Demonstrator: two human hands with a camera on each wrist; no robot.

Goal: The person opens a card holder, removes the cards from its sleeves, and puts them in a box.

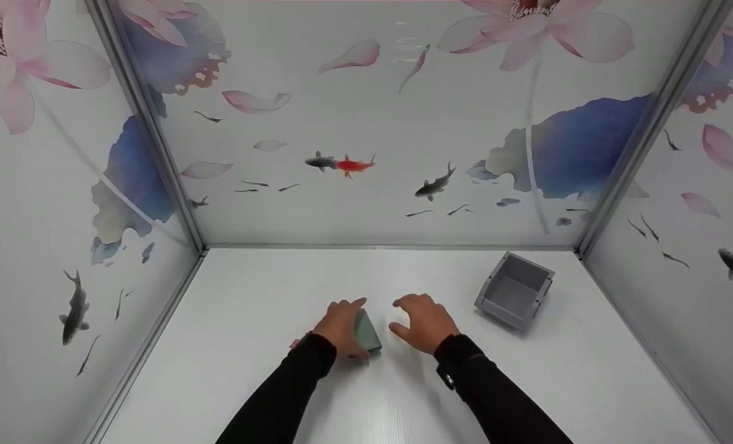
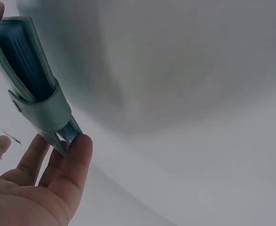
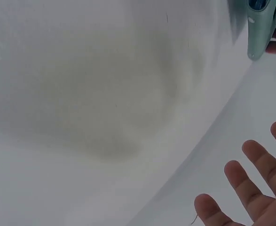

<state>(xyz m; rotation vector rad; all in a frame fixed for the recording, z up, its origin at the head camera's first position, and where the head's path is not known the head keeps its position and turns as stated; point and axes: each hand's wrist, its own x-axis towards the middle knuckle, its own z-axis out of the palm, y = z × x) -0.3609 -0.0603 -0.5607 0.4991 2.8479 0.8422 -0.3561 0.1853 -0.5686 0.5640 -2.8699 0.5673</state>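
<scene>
My left hand [image 1: 339, 327] holds a pale green card holder [image 1: 367, 332] by its ends, between thumb and fingers, low over the white table. In the left wrist view a snap strap [image 2: 48, 112] wraps round the card holder, and dark blue sleeves show between its covers. To the right, apart from the card holder, is my right hand [image 1: 426, 322], its fingers spread and loosely bent with nothing in them. The right wrist view catches only one end of the card holder at the top right, with left-hand fingers behind it.
A grey plastic bin [image 1: 517, 290] sits on the table [image 1: 249, 290] to the right of my right hand. White panels [image 1: 372, 209] printed with flowers and fish enclose the table at the back and both sides, with metal strips [image 1: 150, 123] along the corners.
</scene>
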